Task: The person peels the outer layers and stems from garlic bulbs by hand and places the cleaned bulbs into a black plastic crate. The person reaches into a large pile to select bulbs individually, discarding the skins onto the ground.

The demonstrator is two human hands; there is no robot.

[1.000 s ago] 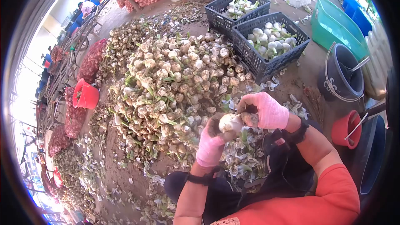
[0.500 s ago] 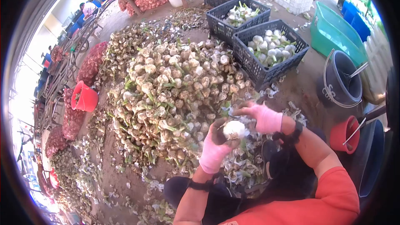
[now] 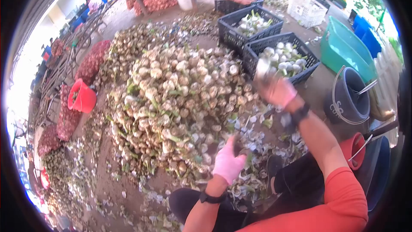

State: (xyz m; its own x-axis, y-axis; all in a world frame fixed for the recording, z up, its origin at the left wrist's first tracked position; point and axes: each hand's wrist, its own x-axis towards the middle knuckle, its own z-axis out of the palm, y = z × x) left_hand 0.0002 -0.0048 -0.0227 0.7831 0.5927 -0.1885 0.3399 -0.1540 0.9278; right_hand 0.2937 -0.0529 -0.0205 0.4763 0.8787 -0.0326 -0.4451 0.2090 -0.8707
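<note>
My right hand (image 3: 277, 90), in a pink glove and blurred by motion, is at the near left edge of a black crate (image 3: 310, 74) of cleaned garlic bulbs (image 3: 283, 58). A blurred white garlic bulb (image 3: 262, 65) shows at its fingertips. Also in a pink glove, my left hand (image 3: 229, 161) is low over the near edge of the pile of untrimmed garlic (image 3: 176, 94). Its dirty fingers are partly curled and apart, with nothing visible between them. Loose garlic skins (image 3: 257, 146) lie beside and beyond it.
A second black crate (image 3: 234, 32) of trimmed garlic stands behind the first. To the right are a green tub (image 3: 343, 47), a dark bucket (image 3: 349, 99) and a red bucket (image 3: 352, 148). Another red bucket (image 3: 82, 96) and red mesh sacks (image 3: 68, 116) line the left.
My right hand has moved forward to the crate, taking the white garlic bulb from my left hand. My left hand has let go and dropped slightly lower.
</note>
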